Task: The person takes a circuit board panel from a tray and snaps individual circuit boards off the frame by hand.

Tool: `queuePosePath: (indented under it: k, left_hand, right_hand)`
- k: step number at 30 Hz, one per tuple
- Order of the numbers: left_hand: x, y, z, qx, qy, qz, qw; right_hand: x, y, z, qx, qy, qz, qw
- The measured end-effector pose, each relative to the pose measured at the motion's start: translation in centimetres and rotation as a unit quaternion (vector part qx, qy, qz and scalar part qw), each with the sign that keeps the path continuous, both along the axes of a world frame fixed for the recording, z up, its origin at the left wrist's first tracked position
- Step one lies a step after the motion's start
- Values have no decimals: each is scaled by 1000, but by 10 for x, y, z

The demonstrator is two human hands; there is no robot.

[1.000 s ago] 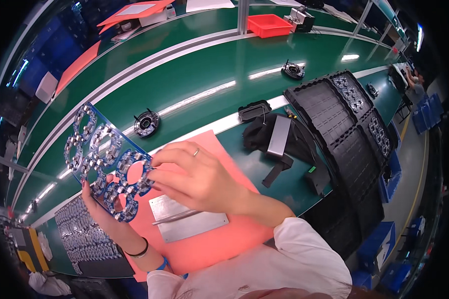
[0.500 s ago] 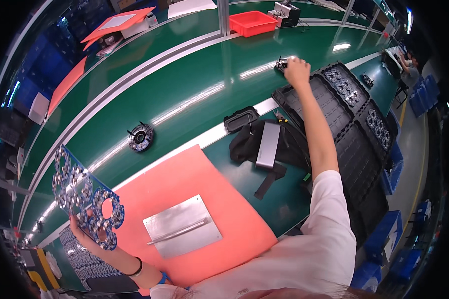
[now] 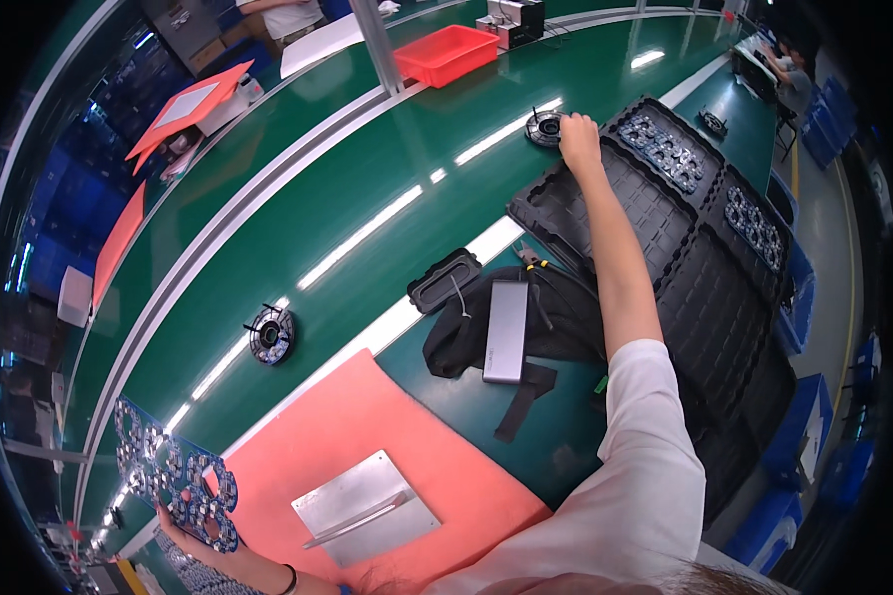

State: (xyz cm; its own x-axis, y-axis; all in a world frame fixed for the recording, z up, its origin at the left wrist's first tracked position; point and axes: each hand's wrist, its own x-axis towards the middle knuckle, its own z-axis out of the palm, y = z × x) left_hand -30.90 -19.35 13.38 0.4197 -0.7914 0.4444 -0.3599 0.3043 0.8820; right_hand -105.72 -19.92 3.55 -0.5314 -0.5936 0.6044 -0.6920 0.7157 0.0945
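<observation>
My left hand (image 3: 181,523), at the lower left, is closed on the lower edge of a blue circuit board panel (image 3: 164,466) with round cutouts and many small components, held up at a tilt. My right arm stretches far forward. My right hand (image 3: 579,139) has its fingers curled at the right rim of a round black ring-shaped part (image 3: 544,129) on the green belt (image 3: 367,228); the fingertips are partly hidden. Another ring-shaped part (image 3: 271,335) with upright prongs rests on the belt nearer to me. Below it, a metal plate with a raised bar (image 3: 352,501) lies on a pink mat (image 3: 427,436).
Black trays (image 3: 655,223) to the right hold blue circuit boards (image 3: 665,154). A grey box (image 3: 506,332) sits on black cloth beside pliers (image 3: 532,256) and a small black tray (image 3: 445,281). A red bin (image 3: 446,55) stands beyond the belt. Other people are in the background.
The view has turned and shifted, so the mat and near ring-shaped part appear lower. My left hand with the board panel sits lower in the picture. My right hand uncovers more of the far part.
</observation>
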Motion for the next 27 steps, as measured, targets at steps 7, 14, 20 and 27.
queuePosePath:
  k: [7, 14, 20, 27]
  left_hand:
    - [15, -17, 7, 59, 151, 61, 985]
    - [-29, -2, 27, 86, 234, 4, 968]
    - [-15, 3, 14, 97, 144, -29, 984]
    - [-13, -2, 12, 59, 170, -1, 984]
  right_hand:
    - [-36, 67, 57, -61, 36, 42, 997]
    - [-72, 216, 51, -10, 53, -126, 991]
    - [-63, 292, 18, 53, 45, -206, 976]
    - [-57, 309, -4, 64, 14, -245, 967]
